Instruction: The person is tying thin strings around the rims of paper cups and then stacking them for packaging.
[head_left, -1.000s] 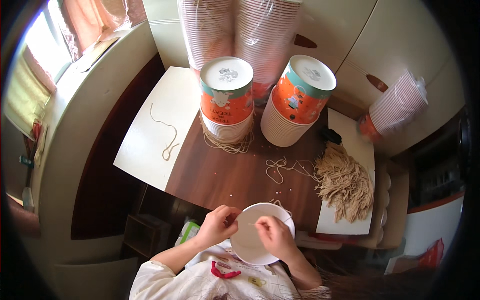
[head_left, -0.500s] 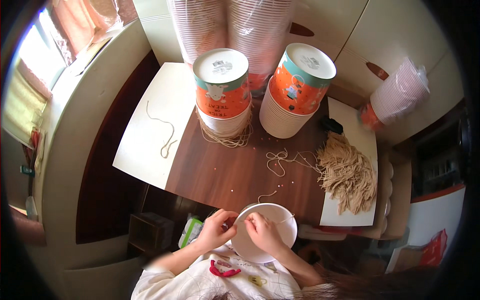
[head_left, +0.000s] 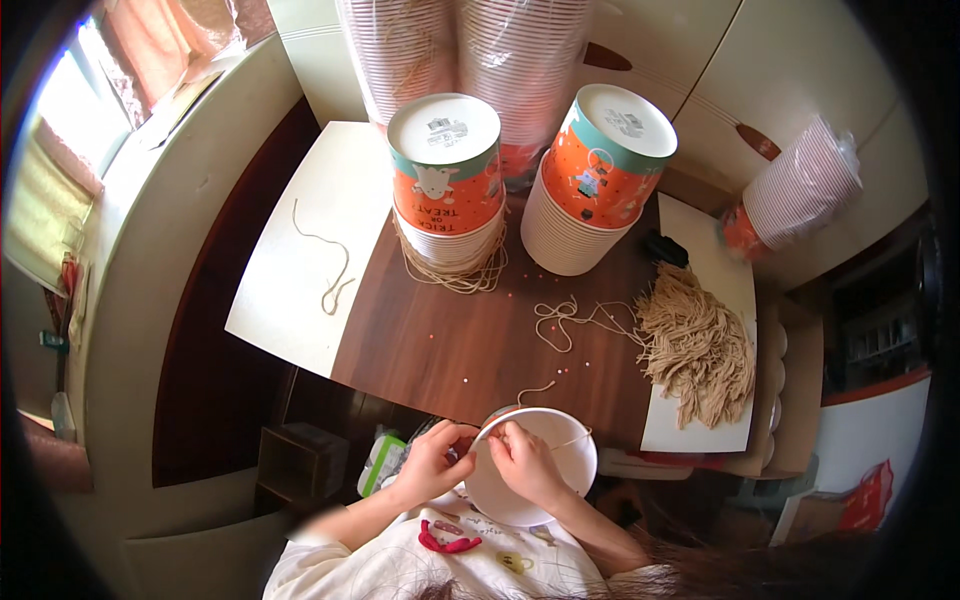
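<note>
Bucket (head_left: 568, 466), mouth up, long axis steep; left hand (head_left: 433, 464), right hand (head_left: 524, 466) curled, grips unclear

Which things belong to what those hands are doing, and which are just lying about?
In the job, it seems:
bucket at the left hand and right hand
cord at its rim
tan cord bundle
upturned bucket stacks

Probably lying about:
small black object
green-and-white item
red bag-like item, far right

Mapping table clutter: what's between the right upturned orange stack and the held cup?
Head view: loose tan cord and tiny specks on the brown tabletop, plus a cord end beside the cup.
</note>
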